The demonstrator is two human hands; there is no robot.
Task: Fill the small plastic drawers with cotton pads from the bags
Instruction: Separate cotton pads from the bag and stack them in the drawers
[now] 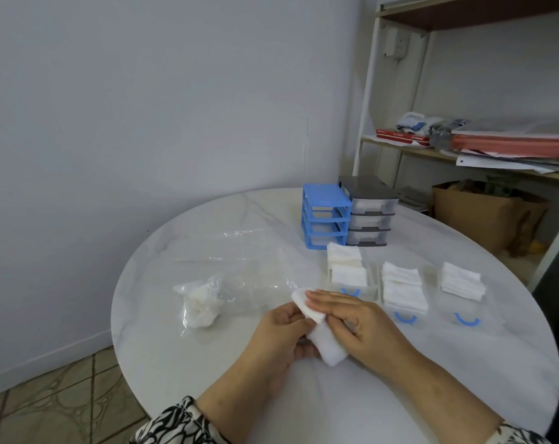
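Both hands hold a stack of white cotton pads (328, 346) above the near middle of the round table. My left hand (283, 334) grips the stack from the left and underneath. My right hand (356, 318) lies over the stack's top with fingers nearly straight, touching the uppermost pad (299, 299). Three clear drawers with blue handles lie just beyond: the left drawer (372, 288), the middle drawer (404, 317) and the right drawer (467, 318), each with stacked pads inside. The blue drawer frame (324, 216) stands with bare slots at the back.
A grey drawer unit (369, 213) stands beside the blue frame. A clear bag holding cotton (201, 304) and flat, slack plastic bags (239, 251) lie to the left on the marble table (207, 363). A shelf with papers and a cardboard box stands at the right.
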